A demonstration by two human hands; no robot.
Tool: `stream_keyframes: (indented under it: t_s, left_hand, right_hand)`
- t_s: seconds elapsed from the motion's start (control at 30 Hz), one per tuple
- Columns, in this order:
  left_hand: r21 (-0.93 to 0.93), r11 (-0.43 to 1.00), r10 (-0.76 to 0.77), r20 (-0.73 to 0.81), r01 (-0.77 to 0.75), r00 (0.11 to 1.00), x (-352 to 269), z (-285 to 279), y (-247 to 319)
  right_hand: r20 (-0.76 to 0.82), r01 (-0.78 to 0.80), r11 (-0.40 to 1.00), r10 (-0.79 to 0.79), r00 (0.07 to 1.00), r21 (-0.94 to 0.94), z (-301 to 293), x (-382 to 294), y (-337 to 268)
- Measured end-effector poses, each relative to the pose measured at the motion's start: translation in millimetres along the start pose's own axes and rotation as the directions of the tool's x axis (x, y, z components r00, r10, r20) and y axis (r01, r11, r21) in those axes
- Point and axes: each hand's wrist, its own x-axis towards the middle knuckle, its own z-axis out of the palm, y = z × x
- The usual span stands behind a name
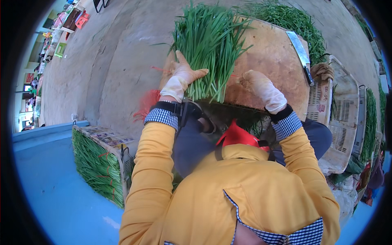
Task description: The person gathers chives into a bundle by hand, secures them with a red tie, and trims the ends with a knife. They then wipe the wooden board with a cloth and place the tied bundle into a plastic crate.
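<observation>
A thick bunch of green garlic chives or similar leafy stalks [208,52] lies on a worn wooden board [269,61], cut ends towards me. My left hand [185,72], in a thin glove, rests against the bunch's left side with thumb and fingers spread. Red string [160,69] shows left of that hand and again right of the bunch. Close to the string's right part is my right hand [252,81], also gloved, its fingers curled over the board; they seem to pinch the string. A cleaver [298,52] with a black handle lies at the board's right edge.
Loose greens [288,18] lie beyond the board. Pale plastic crates [344,113] stand at the right, a brown cloth [322,71] over one rim. A crate of tied green bundles [98,165] stands at the lower left. Red strings [148,104] hang by my left wrist.
</observation>
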Motion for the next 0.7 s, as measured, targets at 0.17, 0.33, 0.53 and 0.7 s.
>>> stream_keyframes:
  t_s: [0.17,0.33,0.53,0.7]
  left_hand:
    - [0.036,0.999,0.016,-0.04,-0.014,0.999,7,4,-6]
    - [0.035,0.999,0.014,-0.014,-0.014,1.0,-2,1,8]
    - [0.013,0.999,0.035,-0.044,-0.034,0.998,-4,2,0]
    - [0.001,0.999,0.044,-0.065,-0.044,0.997,0,5,-4]
  right_hand:
    - [-0.146,0.445,0.895,-0.442,0.885,-0.014,-18,12,-32]
    - [-0.306,0.286,0.958,-0.275,0.911,-0.01,-13,16,-32]
    - [-0.328,0.089,0.992,-0.055,0.943,0.091,-13,18,-36]
    - [-0.583,-0.044,0.996,-0.01,0.813,-0.078,-21,38,-29]
